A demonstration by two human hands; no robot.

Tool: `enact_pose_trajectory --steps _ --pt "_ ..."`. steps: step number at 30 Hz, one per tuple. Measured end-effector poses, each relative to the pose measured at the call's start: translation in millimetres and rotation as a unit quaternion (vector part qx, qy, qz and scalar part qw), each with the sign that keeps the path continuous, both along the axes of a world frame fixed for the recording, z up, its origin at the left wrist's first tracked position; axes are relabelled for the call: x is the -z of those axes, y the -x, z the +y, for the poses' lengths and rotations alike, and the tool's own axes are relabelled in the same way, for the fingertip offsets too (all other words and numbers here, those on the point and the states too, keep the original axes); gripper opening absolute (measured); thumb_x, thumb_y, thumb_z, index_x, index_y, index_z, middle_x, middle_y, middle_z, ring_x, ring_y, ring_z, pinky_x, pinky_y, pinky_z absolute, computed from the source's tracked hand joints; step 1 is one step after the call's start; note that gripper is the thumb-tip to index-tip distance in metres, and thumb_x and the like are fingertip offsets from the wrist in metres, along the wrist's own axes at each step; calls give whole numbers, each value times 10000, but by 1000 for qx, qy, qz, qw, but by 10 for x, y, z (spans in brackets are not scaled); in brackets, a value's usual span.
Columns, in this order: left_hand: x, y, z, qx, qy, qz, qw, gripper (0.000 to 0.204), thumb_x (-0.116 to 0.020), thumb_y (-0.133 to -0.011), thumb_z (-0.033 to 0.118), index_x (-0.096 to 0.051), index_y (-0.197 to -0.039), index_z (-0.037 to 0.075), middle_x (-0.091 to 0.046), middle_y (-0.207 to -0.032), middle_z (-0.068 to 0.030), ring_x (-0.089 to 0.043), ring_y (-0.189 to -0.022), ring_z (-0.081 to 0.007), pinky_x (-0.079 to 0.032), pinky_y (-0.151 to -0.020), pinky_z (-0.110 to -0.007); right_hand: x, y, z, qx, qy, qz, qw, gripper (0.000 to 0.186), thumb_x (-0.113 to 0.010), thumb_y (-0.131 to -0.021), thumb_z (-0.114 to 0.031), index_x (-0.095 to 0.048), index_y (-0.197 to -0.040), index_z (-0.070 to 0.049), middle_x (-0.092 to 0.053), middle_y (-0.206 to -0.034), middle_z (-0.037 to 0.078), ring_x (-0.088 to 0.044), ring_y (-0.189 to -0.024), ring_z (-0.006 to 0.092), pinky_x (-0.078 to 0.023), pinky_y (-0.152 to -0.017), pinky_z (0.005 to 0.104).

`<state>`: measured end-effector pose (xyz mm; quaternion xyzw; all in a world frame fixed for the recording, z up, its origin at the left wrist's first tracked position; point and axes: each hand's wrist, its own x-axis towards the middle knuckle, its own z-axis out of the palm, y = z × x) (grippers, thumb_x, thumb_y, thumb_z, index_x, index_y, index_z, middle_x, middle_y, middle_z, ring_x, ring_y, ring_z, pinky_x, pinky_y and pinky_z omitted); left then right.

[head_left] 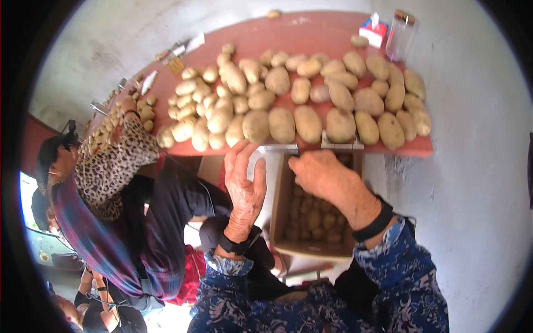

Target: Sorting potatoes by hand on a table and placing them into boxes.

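My left hand (244,180) is raised just in front of the table's near edge, its fingers stretched out and the thumb apart. Its fingertips come close to the front row of potatoes (256,126). Beside the metal strip (280,148) on that edge, my right hand (327,176) is closed with the fingers curled under. Whatever it may hold is hidden from view. Below both hands stands a tan plastic crate (311,251) with many potatoes (314,218) inside. A second metal piece (342,146) sits at the edge, right of the first.
The reddish table (333,25) carries many loose potatoes. At its far right are a tissue box (373,31) and a clear lidded jar (401,36). On my left a person in a leopard-print sleeve (119,161) reaches over more potatoes. A wall (472,166) stands to the right.
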<state>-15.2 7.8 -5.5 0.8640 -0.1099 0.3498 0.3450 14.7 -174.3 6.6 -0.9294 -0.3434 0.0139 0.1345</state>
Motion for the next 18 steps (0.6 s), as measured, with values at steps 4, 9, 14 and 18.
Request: enact_pose_trajectory --steps 4,9,14,18 --pt "173 163 -215 102 49 124 986 130 -610 -842 42 -638 -964 7 -657 -851 -123 -650 -815 -240 -498 -762 -308 -28 -24 -53 18 2 14 1000 159 -674 -753 -133 -628 -851 -17 -656 -752 175 -662 -784 339 -530 -689 436" --pt "413 264 -468 179 -12 302 936 175 -612 -833 126 -629 -977 27 -654 -841 -179 -646 -769 -351 -507 -682 -413 -162 11 -103 10 7 21 1000 151 -661 -770 -127 -655 -874 -17 -666 -786 176 -667 -816 327 -526 -720 431" --pt "725 141 -640 234 -115 345 902 224 -605 -815 181 -619 -988 39 -635 -764 -202 -611 -756 -409 -491 -681 -457 -215 18 -174 27 13 42 999 169 -652 -776 -122 -661 -906 -15 -670 -824 178 -661 -842 324 -525 -760 419" --pt "1022 -21 -831 288 -92 175 937 246 -592 -836 196 -588 -1014 27 -637 -891 -211 -607 -839 -401 -491 -689 -473 -211 17 -196 39 26 45 998 164 -644 -774 -114 -659 -898 -8 -665 -810 183 -659 -830 328 -527 -745 419"
